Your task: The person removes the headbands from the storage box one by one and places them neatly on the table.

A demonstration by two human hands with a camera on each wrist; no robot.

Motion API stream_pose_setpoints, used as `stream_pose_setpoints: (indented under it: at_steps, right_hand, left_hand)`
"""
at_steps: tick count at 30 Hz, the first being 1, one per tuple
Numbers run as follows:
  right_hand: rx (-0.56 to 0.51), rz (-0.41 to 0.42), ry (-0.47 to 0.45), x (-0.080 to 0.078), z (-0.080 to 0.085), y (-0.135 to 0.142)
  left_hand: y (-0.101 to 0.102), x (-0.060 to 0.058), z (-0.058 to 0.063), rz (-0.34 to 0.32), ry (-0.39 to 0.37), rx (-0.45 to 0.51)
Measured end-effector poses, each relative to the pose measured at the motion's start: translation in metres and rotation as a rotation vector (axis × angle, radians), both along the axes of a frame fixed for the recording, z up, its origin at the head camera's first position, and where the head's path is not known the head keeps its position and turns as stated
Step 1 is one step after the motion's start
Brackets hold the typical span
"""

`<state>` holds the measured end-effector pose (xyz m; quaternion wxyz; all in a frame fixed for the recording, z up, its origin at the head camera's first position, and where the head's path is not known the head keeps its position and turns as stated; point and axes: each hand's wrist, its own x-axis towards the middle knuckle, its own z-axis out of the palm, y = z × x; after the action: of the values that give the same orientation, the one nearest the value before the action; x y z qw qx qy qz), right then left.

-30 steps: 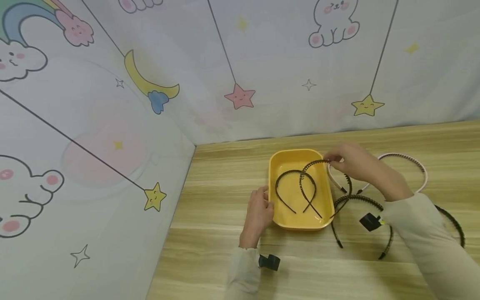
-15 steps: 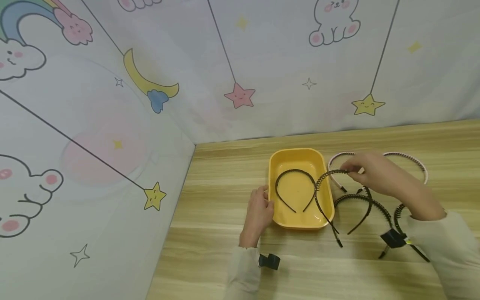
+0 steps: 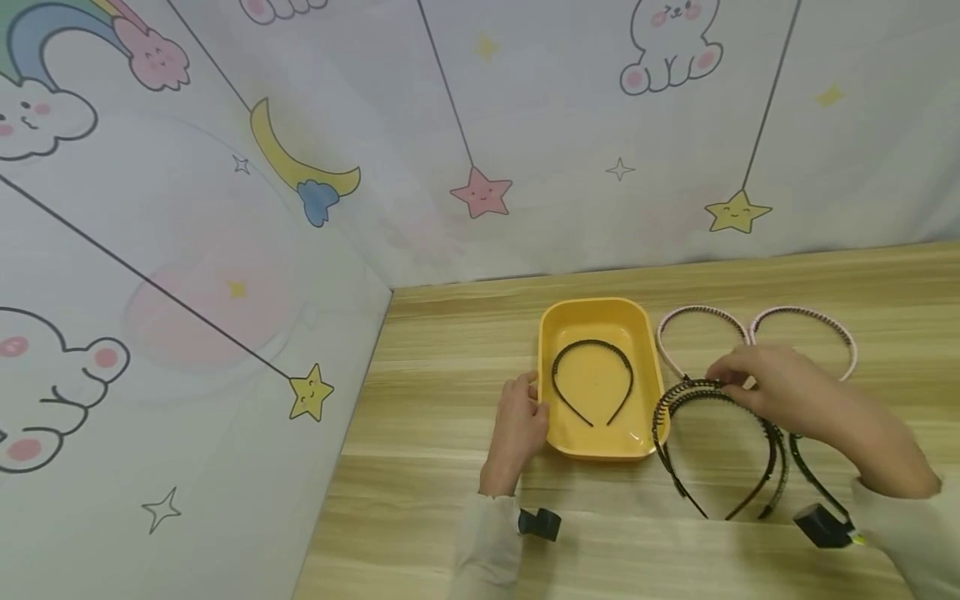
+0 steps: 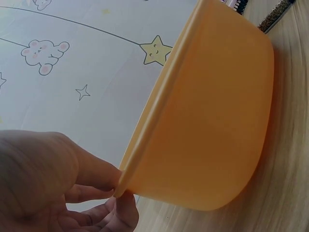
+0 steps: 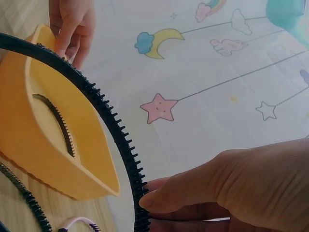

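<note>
My left hand [image 3: 517,421] holds the left rim of a yellow plastic tub [image 3: 600,312]; in the left wrist view the thumb and fingers pinch that rim [image 4: 159,108]. Flat on the tub's floor lies one thin black headband [image 3: 592,342]. My right hand [image 3: 806,396] pinches the top of a black toothed headband [image 5: 118,126] between thumb and fingers, its ends pointing toward me. In the head view this band overlaps another dark headband [image 3: 783,479] on the table, right of the tub.
Two pale pink headbands [image 3: 701,309] lie side by side behind my right hand. A further dark headband [image 3: 813,479] is partly hidden under the right forearm. The wooden table [image 3: 435,367] meets a cartoon-printed wall cloth [image 3: 555,225] at the back and left.
My right hand has carried the black headband from over the tub rightward and toward me, over the dark headband on the table. The left hand and the tub have stayed put.
</note>
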<state>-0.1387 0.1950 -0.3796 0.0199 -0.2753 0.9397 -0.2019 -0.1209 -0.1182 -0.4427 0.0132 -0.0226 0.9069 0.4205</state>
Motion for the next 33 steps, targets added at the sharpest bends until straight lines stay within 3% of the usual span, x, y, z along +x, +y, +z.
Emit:
stream_pose_setpoints:
  at_steps: [11, 26, 33]
  right_hand:
    - [-0.004, 0.006, -0.044, 0.021, -0.017, 0.007]
    - [-0.057, 0.088, -0.232, 0.045, -0.053, 0.012]
    - [-0.053, 0.100, -0.241, 0.054, -0.070, 0.008]
  left_hand:
    - [-0.001, 0.000, -0.001, -0.011, 0.009, -0.002]
    - [-0.001, 0.000, 0.001, -0.010, 0.010, 0.004]
    - [-0.001, 0.000, 0.000, -0.005, -0.004, 0.012]
